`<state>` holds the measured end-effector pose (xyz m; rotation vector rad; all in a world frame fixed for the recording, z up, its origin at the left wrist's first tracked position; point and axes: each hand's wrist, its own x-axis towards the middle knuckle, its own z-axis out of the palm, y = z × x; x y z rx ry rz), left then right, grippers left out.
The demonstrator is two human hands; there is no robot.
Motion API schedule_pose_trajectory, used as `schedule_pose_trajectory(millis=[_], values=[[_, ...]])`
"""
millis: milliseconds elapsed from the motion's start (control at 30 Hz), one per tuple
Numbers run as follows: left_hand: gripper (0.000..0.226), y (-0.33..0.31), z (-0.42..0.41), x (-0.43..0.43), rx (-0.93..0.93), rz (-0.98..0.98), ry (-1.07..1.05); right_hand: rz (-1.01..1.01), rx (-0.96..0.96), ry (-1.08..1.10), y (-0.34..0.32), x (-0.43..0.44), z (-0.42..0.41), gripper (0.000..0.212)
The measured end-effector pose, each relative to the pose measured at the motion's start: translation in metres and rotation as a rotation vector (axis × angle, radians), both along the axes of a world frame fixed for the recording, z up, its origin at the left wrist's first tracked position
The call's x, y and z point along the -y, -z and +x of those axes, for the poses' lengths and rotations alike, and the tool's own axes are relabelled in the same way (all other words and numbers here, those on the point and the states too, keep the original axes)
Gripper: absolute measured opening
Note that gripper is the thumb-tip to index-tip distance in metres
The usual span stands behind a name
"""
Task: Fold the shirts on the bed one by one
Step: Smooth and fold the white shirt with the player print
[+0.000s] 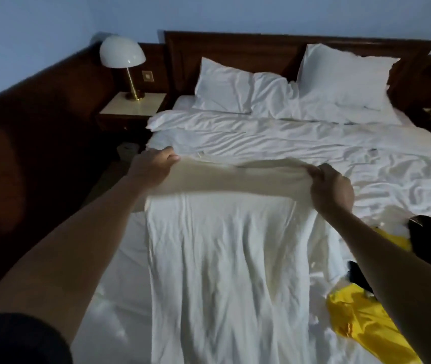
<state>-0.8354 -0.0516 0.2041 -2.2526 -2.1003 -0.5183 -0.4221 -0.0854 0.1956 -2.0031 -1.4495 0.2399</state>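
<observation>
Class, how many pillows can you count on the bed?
2 for sure: the left pillow and the right pillow, both against the headboard. The rumpled white mound between them may be a third.

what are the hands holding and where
A white shirt: the left hand and right hand each grip its far edge, one at each corner.

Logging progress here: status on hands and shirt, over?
Left hand, right hand grip white shirt by far edge, lifted. Rest spread on bed. Yellow garment, black garment beside it, right.
</observation>
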Motion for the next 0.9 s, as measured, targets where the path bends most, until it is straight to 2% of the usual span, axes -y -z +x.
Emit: schedule_pose_trajectory(millis=[167, 400, 667, 900], values=[[0.044, 0.07, 0.001, -0.075, -0.119, -0.019, -0.001, -0.105, 0.048, 0.023, 0.064, -0.061, -0.015, 0.033], [0.061, 0.182, 0.002, -0.159, -0.171, -0.11, 0.016, -0.225, 0.076, 0.003, 0.162, -0.151, -0.013, 0.035], [0.035, 0.315, -0.001, -0.208, -0.196, -0.275, -0.037, -0.302, 0.092, -0.049, 0.285, -0.222, -0.017, 0.045], [0.035, 0.397, -0.005, -0.225, -0.222, -0.309, -0.043, -0.357, 0.106, -0.082, 0.36, -0.252, -0.025, 0.045]])
